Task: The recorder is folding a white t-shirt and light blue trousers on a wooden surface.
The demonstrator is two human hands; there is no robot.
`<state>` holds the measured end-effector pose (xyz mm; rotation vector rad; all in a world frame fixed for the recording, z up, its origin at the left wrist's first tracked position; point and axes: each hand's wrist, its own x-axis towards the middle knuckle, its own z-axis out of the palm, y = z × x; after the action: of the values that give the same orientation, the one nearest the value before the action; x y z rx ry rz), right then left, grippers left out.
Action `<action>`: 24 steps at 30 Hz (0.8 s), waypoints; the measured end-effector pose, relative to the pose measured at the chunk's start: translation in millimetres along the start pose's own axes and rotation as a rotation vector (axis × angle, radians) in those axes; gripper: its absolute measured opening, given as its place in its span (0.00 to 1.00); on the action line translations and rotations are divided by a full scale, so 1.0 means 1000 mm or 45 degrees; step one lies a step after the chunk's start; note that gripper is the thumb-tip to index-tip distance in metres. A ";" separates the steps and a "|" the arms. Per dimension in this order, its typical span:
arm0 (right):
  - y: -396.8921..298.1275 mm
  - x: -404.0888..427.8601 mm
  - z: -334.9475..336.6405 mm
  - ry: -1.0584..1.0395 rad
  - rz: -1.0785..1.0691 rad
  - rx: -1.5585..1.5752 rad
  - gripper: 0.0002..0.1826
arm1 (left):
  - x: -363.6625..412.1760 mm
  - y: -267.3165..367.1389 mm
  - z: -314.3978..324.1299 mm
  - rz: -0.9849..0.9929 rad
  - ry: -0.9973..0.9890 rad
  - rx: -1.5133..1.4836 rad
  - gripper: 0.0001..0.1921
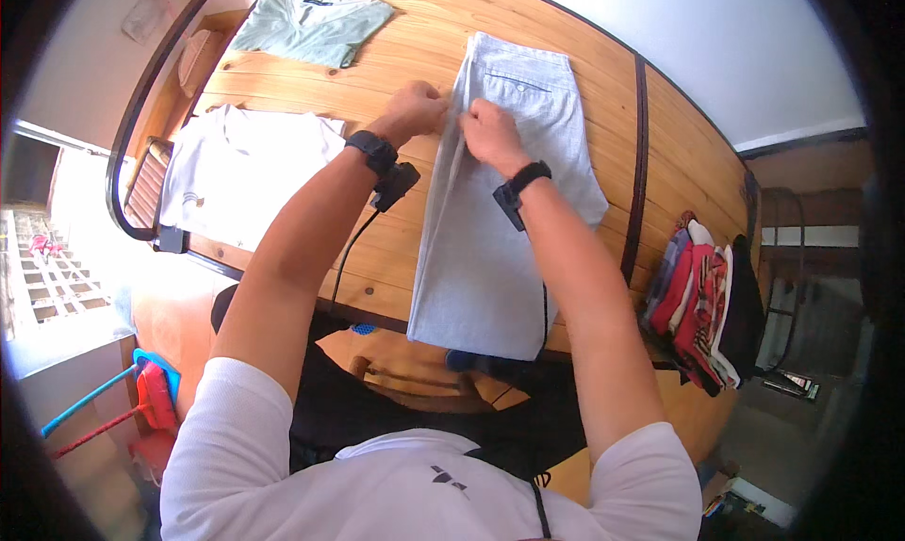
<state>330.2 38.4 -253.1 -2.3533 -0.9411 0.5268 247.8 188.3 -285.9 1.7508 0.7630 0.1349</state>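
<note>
A pair of light grey trousers (495, 258) lies folded lengthwise on the wooden slatted surface, one buttoned back pocket facing up. Its hem end hangs over the near edge. My left hand (418, 108) is at the left fold of the trousers, below the waistband, with its fingers curled; whether it pinches the cloth is unclear. Just to the right, my right hand (493, 134) rests on the trousers near the same fold, fingers bent, and their tips are hidden. Each wrist wears a black strap with a small device.
Left of the trousers lies a white T-shirt (240, 166); a folded pale green T-shirt (311, 25) is beyond it. Several clothes (700, 301) are piled at the right. A dark metal rail (120, 152) bounds the left end. A wooden chair (417, 385) stands below the near edge.
</note>
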 end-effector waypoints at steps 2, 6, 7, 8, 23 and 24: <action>0.013 0.001 -0.013 0.092 -0.016 0.106 0.17 | 0.007 0.003 0.008 -0.005 -0.030 0.030 0.16; 0.019 -0.019 -0.059 0.206 0.120 0.891 0.15 | 0.006 0.016 0.018 0.061 -0.049 0.310 0.16; 0.020 -0.027 -0.077 0.226 0.132 1.075 0.13 | 0.006 0.017 0.022 0.066 -0.056 0.310 0.16; 0.029 -0.032 -0.094 0.251 0.146 1.259 0.11 | 0.007 0.017 0.026 0.081 0.058 0.352 0.16; 0.246 -0.046 -0.217 0.830 0.237 -0.740 0.23 | 0.056 0.038 -0.062 0.283 0.559 0.527 0.26; 0.227 -0.044 -0.200 0.810 0.367 -0.385 0.24 | 0.046 0.023 -0.057 0.338 0.627 0.635 0.31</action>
<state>521.8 -198.9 -230.6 -2.6820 -0.4060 -0.2870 267.3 257.9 -259.7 2.3325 0.9678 0.6168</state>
